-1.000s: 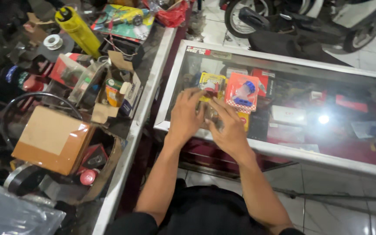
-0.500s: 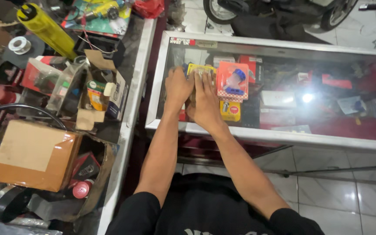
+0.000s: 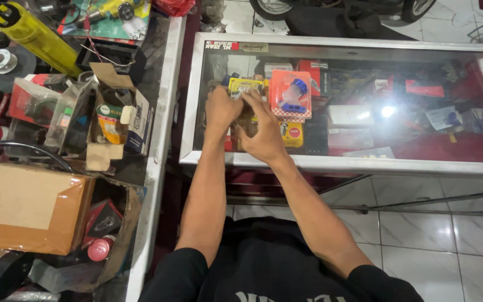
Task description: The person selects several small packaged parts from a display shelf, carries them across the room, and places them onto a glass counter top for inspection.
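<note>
Both my hands meet on top of a glass display case (image 3: pixel 359 163). My left hand (image 3: pixel 221 109) and my right hand (image 3: pixel 261 133) are closed around a small yellow card package (image 3: pixel 245 85), whose top edge sticks out above my fingers. The rest of the package is hidden by my hands. Just right of my right hand, a red checked blister pack (image 3: pixel 290 94) holding a blue part lies on the glass. A small yellow packet (image 3: pixel 292 135) shows below it; I cannot tell whether it is on or under the glass.
Inside the case are several boxed and bagged parts on a red lining. To the left, a cluttered counter holds a yellow spray can (image 3: pixel 34 36), an open carton (image 3: pixel 113 117) and a taped brown box (image 3: pixel 32 207). White floor tiles (image 3: pixel 420 235) lie below.
My hands stay together on the yellow package at the case's left end, shifting slightly. The red blister pack has not moved. The head view has drifted.
</note>
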